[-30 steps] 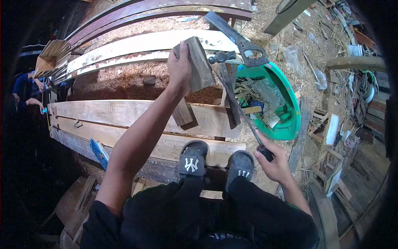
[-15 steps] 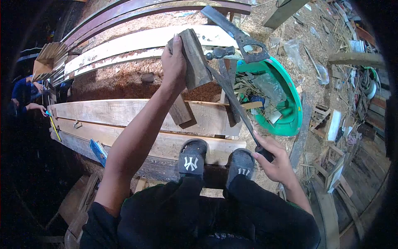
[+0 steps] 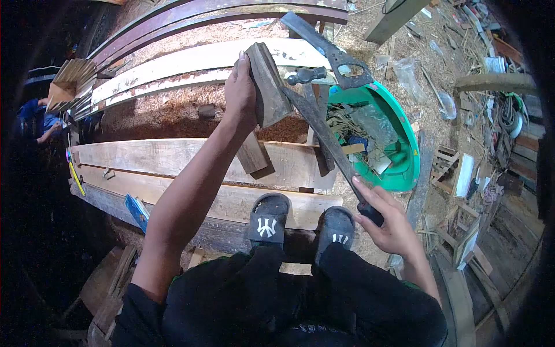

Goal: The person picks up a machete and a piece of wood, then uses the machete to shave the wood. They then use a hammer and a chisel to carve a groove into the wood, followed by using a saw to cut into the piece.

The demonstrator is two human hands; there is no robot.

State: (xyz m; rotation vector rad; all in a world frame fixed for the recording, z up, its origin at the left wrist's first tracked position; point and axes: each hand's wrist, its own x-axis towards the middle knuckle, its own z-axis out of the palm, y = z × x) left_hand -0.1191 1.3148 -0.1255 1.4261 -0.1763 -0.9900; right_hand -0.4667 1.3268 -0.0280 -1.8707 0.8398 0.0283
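Drawn back from the yellow tape [image 3: 76, 178] since the earlier frame, a co-worker's hand [image 3: 55, 126] sits at nine o'clock. At twelve, my left hand [image 3: 239, 97] clamps a wooden block [image 3: 269, 87]; my right hand [image 3: 390, 222], at four, grips the long blade [image 3: 322, 132]. Uneven pressure could skid its tip toward my left thumb.

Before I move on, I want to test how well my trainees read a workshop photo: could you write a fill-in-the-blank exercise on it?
The left hand grips a block made of ____.
The right hand holds a long blade by its black ____.
Beside the saw lies a ____.
The tub is coloured ____.

Missing words: wood; handle; hammer; green.
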